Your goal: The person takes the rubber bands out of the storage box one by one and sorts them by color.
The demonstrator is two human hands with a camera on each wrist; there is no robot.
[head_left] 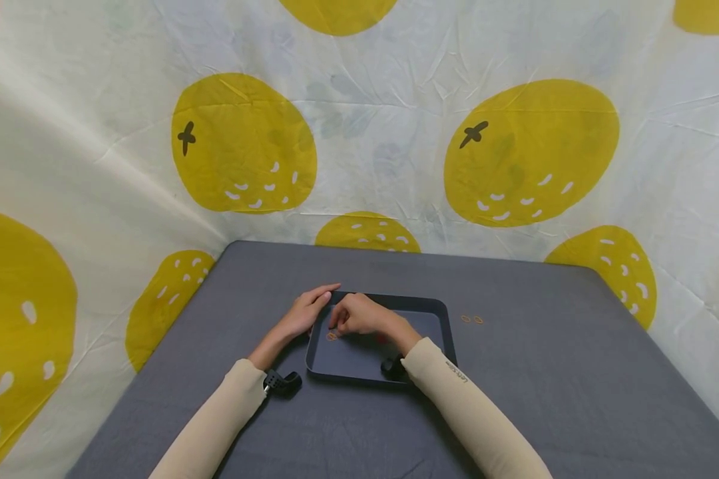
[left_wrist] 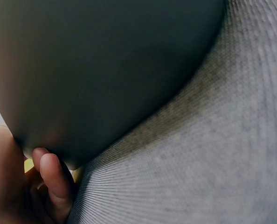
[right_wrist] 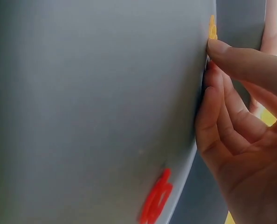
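Observation:
A dark grey tray (head_left: 359, 381) lies on the table. My left hand (head_left: 305, 311) grips its left side near the far corner, thumb at the rim; in the left wrist view, curled fingers (left_wrist: 54, 175) touch the tray's outer wall. Inside the tray, my right hand (head_left: 362, 314) reaches down at the left, fingers bent. Its thumb tip pinches at thin orange rubber bands (right_wrist: 212, 29), the index fingertip being hidden behind. From above, these orange rubber bands (head_left: 332, 336) show just below the fingertips. Red rubber bands (right_wrist: 150, 200) lie on the tray floor, partly covered by the right wrist in the head view.
Two more orange rubber bands (head_left: 472, 319) lie side by side on the grey cloth-covered table (head_left: 575, 372), right of the tray. A white curtain with yellow fruit shapes (head_left: 383, 146) hangs behind and beside the table. Black wrist cameras (head_left: 283, 384) sit under both forearms.

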